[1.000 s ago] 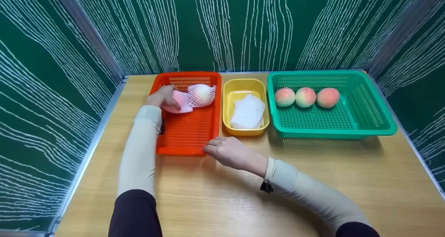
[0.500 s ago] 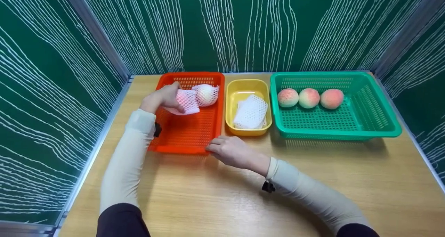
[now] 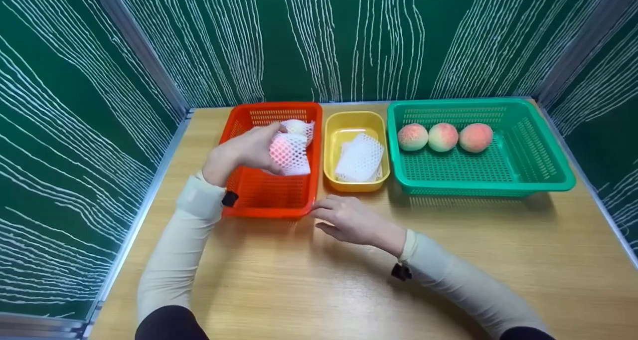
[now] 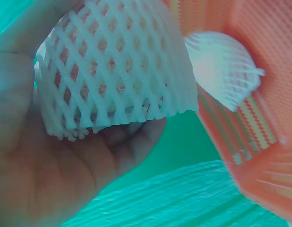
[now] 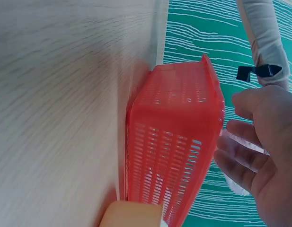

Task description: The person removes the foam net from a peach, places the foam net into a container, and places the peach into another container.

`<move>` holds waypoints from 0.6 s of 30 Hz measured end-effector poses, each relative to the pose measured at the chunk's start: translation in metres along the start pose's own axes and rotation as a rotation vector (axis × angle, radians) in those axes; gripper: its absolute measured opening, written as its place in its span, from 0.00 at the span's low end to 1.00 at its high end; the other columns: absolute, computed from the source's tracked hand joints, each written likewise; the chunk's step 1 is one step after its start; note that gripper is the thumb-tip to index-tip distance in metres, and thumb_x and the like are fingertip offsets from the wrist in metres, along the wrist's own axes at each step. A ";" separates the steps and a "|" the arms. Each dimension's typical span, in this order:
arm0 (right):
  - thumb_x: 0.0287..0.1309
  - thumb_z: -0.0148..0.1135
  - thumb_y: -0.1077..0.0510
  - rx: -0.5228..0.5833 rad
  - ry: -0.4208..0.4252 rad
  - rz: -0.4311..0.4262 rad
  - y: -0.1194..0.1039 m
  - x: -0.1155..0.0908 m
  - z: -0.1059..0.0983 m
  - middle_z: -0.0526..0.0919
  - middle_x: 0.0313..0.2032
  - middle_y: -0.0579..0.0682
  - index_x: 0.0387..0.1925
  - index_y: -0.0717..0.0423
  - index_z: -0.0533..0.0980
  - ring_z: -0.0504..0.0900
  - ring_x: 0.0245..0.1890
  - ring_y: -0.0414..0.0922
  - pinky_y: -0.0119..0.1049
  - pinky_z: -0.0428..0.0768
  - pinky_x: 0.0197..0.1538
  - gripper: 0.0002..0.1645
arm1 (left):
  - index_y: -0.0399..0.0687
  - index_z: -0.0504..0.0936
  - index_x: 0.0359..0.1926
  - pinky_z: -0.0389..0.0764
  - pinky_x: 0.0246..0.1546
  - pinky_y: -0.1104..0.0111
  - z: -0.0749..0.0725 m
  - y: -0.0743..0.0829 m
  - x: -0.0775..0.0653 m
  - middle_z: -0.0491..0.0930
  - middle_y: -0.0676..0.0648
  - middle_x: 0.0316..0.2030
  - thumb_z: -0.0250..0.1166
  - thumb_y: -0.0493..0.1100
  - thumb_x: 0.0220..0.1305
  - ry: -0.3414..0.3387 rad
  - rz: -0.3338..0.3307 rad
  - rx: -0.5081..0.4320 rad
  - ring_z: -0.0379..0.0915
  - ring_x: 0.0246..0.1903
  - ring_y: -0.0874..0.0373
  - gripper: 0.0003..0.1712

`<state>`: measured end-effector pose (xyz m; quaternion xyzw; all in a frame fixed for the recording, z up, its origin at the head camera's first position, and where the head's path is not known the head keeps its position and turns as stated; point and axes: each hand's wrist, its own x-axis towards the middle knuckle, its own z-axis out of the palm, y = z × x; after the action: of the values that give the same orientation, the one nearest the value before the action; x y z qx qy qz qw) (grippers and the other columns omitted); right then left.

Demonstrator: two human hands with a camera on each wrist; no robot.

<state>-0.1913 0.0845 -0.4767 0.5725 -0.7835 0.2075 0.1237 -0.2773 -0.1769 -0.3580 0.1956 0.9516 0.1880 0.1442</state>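
My left hand (image 3: 246, 150) grips a pinkish peach in a white foam net (image 3: 290, 155) above the red basket (image 3: 269, 213). In the left wrist view, the thumb and fingers wrap round the netted peach (image 4: 117, 66), and much of the palm shows. Behind it in the basket lies a second, paler netted fruit (image 3: 301, 126), partly hidden in the head view. Beside the basket's near right corner is my right hand (image 3: 351, 220), its fingers loosely bent and holding nothing. The right wrist view has those fingers (image 5: 243, 161) by the basket's rim; contact is hard to tell.
A small yellow tub (image 3: 356, 186) with white foam nets (image 3: 360, 158) stands right of the red basket. Farther right, a green basket (image 3: 478, 186) holds three bare peaches (image 3: 442, 137) in a row. Green panels (image 3: 344, 41) with white lines enclose the wooden table (image 3: 279, 280).
My left hand has raised the netted peach and brought it rightward, toward the near side, now covering part of the other fruit. The right hand has let go of the basket corner and shifted slightly right.
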 end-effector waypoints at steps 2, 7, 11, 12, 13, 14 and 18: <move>0.60 0.64 0.57 -0.009 0.017 -0.008 -0.001 -0.007 -0.005 0.82 0.45 0.50 0.48 0.55 0.81 0.80 0.46 0.46 0.39 0.79 0.48 0.14 | 0.59 0.63 0.65 0.74 0.55 0.60 0.002 0.009 -0.005 0.71 0.57 0.54 0.82 0.55 0.37 0.009 0.020 -0.006 0.66 0.50 0.60 0.53; 0.59 0.66 0.58 -0.032 0.053 -0.031 -0.003 -0.025 -0.014 0.83 0.38 0.49 0.42 0.55 0.82 0.81 0.39 0.45 0.38 0.79 0.43 0.09 | 0.60 0.65 0.62 0.75 0.51 0.62 0.011 0.029 -0.018 0.71 0.59 0.52 0.81 0.56 0.39 0.025 0.072 -0.034 0.67 0.48 0.61 0.49; 0.57 0.67 0.59 -0.022 0.082 -0.026 -0.005 -0.038 -0.023 0.83 0.35 0.48 0.39 0.55 0.82 0.81 0.36 0.44 0.37 0.79 0.40 0.07 | 0.62 0.63 0.63 0.75 0.52 0.63 0.020 0.044 -0.026 0.70 0.61 0.54 0.81 0.57 0.39 0.062 0.119 -0.082 0.66 0.50 0.63 0.51; 0.56 0.67 0.60 -0.020 0.093 -0.021 -0.006 -0.041 -0.026 0.82 0.34 0.47 0.38 0.55 0.82 0.80 0.35 0.44 0.37 0.79 0.40 0.07 | 0.62 0.63 0.63 0.74 0.52 0.63 0.023 0.047 -0.028 0.69 0.61 0.54 0.81 0.57 0.39 0.077 0.141 -0.098 0.65 0.51 0.63 0.51; 0.56 0.68 0.60 -0.018 0.108 -0.018 -0.006 -0.044 -0.028 0.82 0.34 0.47 0.37 0.55 0.82 0.80 0.34 0.44 0.36 0.79 0.39 0.07 | 0.62 0.63 0.63 0.74 0.53 0.63 0.027 0.050 -0.029 0.69 0.61 0.54 0.81 0.57 0.39 0.091 0.172 -0.117 0.65 0.51 0.63 0.51; 0.55 0.68 0.60 -0.017 0.122 -0.011 -0.007 -0.047 -0.031 0.82 0.33 0.47 0.37 0.54 0.82 0.80 0.34 0.43 0.36 0.79 0.38 0.07 | 0.62 0.63 0.63 0.74 0.53 0.65 0.031 0.053 -0.030 0.69 0.61 0.54 0.81 0.57 0.39 0.110 0.202 -0.137 0.65 0.51 0.64 0.50; 0.55 0.68 0.60 -0.022 0.164 0.023 -0.011 -0.058 -0.041 0.83 0.32 0.45 0.36 0.54 0.82 0.81 0.34 0.42 0.36 0.80 0.38 0.06 | 0.58 0.63 0.60 0.74 0.52 0.67 0.050 0.061 -0.033 0.69 0.59 0.52 0.80 0.58 0.39 0.189 0.338 -0.219 0.66 0.50 0.64 0.49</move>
<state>-0.1647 0.1500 -0.4632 0.5434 -0.7794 0.2462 0.1914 -0.2116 -0.1237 -0.3709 0.3172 0.8884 0.3293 0.0413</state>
